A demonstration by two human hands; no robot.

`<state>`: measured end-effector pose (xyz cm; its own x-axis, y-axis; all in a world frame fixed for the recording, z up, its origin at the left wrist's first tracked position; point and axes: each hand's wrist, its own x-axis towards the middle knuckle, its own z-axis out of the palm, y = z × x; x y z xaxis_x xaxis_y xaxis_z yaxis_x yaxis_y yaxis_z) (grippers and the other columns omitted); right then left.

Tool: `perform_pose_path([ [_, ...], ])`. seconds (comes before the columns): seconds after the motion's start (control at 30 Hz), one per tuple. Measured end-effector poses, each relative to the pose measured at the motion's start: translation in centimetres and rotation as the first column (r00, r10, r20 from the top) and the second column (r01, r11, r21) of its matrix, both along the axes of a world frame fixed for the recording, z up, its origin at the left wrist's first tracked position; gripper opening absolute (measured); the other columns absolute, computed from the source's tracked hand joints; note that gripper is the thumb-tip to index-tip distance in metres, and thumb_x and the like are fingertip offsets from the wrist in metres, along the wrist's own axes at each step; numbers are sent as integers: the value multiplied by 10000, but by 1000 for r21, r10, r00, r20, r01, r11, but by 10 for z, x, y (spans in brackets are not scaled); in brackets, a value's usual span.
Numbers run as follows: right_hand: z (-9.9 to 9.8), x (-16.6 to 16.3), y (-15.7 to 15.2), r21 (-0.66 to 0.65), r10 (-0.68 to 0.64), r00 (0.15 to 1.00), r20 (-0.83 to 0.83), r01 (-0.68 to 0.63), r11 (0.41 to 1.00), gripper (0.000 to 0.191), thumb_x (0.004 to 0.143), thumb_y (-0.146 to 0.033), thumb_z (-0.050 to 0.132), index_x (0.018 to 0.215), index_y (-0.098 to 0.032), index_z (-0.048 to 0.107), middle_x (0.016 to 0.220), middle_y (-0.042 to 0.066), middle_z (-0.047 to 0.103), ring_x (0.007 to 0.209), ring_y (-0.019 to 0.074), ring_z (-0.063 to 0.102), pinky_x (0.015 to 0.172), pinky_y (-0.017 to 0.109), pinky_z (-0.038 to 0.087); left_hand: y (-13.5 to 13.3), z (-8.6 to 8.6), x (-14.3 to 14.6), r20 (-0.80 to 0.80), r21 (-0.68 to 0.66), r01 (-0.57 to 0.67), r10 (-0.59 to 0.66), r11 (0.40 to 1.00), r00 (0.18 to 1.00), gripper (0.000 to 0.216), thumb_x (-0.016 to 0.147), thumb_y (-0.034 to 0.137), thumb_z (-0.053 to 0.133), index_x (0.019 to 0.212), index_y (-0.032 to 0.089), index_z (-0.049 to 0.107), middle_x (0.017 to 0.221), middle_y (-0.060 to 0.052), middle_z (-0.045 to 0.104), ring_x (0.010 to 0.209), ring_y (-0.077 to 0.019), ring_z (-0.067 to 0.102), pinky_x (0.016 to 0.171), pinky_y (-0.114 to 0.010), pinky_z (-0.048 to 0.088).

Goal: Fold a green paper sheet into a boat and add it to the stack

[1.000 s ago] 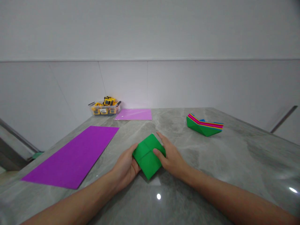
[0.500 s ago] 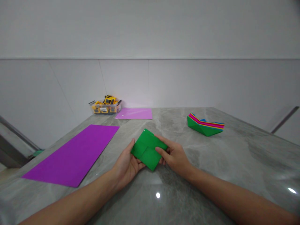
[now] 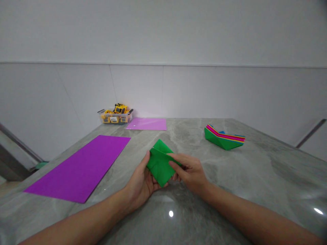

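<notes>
A folded green paper is held between both hands above the grey marbled table, its outline a diamond with one corner toward me. My left hand grips its left side, thumb along the edge and fingers underneath. The right side is pinched by my right hand, thumb on the front; the other fingers are partly hidden behind the paper. Near the top a layer stands apart, showing an inner green face. Farther right sits a folded paper boat, green with pink, yellow and blue stripes along its rim.
On the left lies a large purple sheet. At the back, a pink sheet is beside a clear plastic box with yellow toy vehicles. A white wall rises behind the grey table.
The green paper has turned in my hands; its crossed-flap face no longer shows, and a front layer now stands apart at the top. Both hands keep hold of it.
</notes>
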<state>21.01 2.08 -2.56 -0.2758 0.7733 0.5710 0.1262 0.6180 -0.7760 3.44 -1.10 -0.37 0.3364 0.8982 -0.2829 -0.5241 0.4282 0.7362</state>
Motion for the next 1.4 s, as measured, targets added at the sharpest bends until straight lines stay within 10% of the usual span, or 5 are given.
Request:
perform_pose_path([
  [0.27,15,7,-5,393,-179,930,321,41,919,324,954,-223,467,669,-176,612,602,9,536,550,126,504,536,270,419,18,-7,-14,-377,228,-222,296,948,878,500,773,162,706,1247,190,550,725,1,651,477,-127,561,324,-175,383],
  [0.5,24,21,4,536,-260,954,148,144,832,362,802,-156,597,1159,-181,542,1104,133,575,1057,270,549,902,457,472,26,5,-26,-393,221,-57,143,974,909,458,745,231,750,1192,148,687,834,-71,743,543,-129,612,407,-183,418],
  [0.67,27,28,7,626,-112,870,481,-251,739,462,799,-157,565,1248,-267,577,1479,129,385,1320,315,425,1019,518,402,22,7,-24,-389,233,36,60,972,919,506,712,246,799,1195,142,688,952,-105,761,804,-232,707,690,-297,552],
  [1.03,22,20,8,776,-412,796,443,-111,621,419,794,-71,507,1201,-110,600,1003,149,654,851,258,555,718,420,522,12,10,-19,-58,543,-26,68,839,996,698,816,341,729,1415,308,373,981,-37,700,863,-205,659,809,-350,523],
  [1.4,13,18,9,498,-28,948,318,-142,855,318,941,-431,560,1196,-299,696,1036,78,584,975,219,547,829,407,489,11,1,-18,-478,675,27,409,737,777,254,628,314,824,691,175,620,598,38,543,567,-122,479,534,-217,374],
])
